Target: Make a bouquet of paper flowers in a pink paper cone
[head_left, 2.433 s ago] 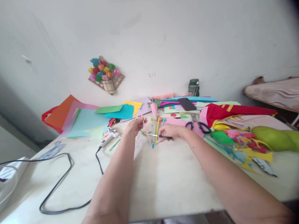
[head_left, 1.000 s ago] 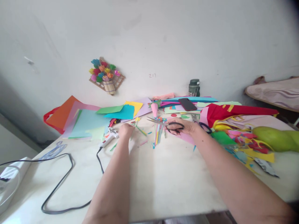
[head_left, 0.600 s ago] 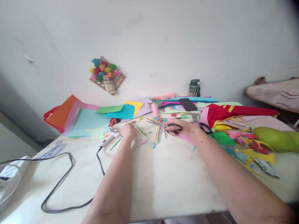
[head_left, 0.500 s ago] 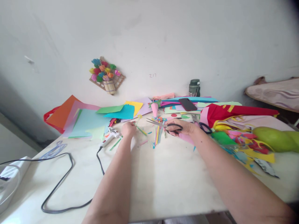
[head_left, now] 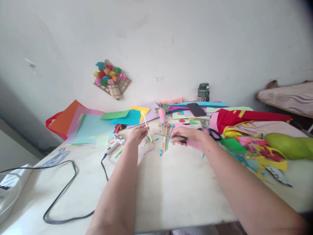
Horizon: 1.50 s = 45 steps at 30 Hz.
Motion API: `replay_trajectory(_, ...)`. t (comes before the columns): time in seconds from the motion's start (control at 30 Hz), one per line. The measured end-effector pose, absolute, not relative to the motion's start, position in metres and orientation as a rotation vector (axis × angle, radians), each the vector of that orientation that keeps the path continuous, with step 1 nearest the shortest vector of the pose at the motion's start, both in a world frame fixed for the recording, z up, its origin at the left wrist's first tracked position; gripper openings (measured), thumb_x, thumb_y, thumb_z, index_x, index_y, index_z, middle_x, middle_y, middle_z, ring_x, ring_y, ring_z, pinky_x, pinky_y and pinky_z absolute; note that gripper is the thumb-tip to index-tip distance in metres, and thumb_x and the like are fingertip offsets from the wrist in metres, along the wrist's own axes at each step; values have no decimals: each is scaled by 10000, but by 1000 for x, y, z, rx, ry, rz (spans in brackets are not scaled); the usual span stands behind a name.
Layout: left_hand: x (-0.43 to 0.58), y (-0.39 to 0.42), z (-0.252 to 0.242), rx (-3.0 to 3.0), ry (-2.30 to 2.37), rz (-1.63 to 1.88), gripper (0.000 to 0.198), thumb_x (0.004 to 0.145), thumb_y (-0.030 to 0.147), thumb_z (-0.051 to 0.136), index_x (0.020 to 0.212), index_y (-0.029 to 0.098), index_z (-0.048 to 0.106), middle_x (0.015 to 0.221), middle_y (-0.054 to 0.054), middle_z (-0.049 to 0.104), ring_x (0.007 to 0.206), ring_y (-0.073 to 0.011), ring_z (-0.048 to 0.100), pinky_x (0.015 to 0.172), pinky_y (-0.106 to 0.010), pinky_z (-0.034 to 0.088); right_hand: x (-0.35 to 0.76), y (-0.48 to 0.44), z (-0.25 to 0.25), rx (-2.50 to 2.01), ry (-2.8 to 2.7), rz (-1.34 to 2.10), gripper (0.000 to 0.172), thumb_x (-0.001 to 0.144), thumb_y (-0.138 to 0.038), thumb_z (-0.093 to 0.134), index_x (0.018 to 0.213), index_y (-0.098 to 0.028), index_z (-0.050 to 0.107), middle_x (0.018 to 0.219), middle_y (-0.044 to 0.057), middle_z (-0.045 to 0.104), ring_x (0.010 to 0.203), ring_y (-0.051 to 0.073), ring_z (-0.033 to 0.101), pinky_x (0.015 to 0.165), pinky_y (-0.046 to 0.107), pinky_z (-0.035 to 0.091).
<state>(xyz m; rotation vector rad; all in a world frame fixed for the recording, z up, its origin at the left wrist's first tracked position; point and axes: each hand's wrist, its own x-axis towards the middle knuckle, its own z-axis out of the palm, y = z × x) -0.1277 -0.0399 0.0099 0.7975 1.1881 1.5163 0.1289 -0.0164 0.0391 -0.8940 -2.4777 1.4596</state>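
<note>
Pinching one pale green paper strip [head_left: 145,122] near its middle: left hand [head_left: 140,134], over the far half of the table [head_left: 151,189], about midway between left and right edges. Strip is tilted, long axis running from a top end leaning toward the left edge to a bottom end leaning right. Right hand [head_left: 187,133] grips black-handled scissors [head_left: 179,137], blades pointing at the left edge, so their axis crosses the strip's. Tips sit just right of the strip's lower half, apparently not touching; can't tell if blades are parted.

Counts: hands 2, held strip 1. Scissors 2, the spare pair [head_left: 210,130] lying past the right wrist toward the right edge. Bundle of paper strips [head_left: 166,138] 1, under the blades, pointing near-to-far; at least three strips, exact number unreadable. Glue gun [head_left: 114,145] 1, left of left hand. Phone [head_left: 196,109] 1, bottle [head_left: 203,92] 1, both near far edge.
</note>
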Motion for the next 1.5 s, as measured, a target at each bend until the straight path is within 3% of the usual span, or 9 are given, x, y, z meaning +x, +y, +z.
replay_trajectory(0.43,-100,-43,23,986,1207,1425,192,555,177,784,671,125,642,654,-24,637,540,-61,537,515,-166,407,122,-17,34,-988,-2527,1388,361,657,-491,701,662,-165,547,494,-25,519,399,86,475,409,225,393)
replay_trajectory(0.77,-95,-38,20,942,1241,1448,228,506,176,794,667,132,639,649,-23,654,560,-75,563,530,-181,411,118,-15,29,-943,-2549,1356,445,614,-573,708,685,-158,563,487,-52,493,398,71,459,412,209,380)
replay_trajectory(1.17,-96,-38,20,915,1277,1419,203,523,140,767,672,135,628,632,-27,650,545,-85,567,517,-189,422,117,-14,24,-816,-2508,1316,373,647,-490,692,626,-165,512,426,-78,394,370,51,344,385,208,287)
replay_trajectory(1.5,-99,-38,20,888,1273,1453,210,554,267,757,650,136,624,621,-41,659,537,-93,557,536,-210,414,116,-14,26,-870,-2510,1377,398,626,-520,712,703,-158,565,463,-66,454,379,65,408,384,209,325)
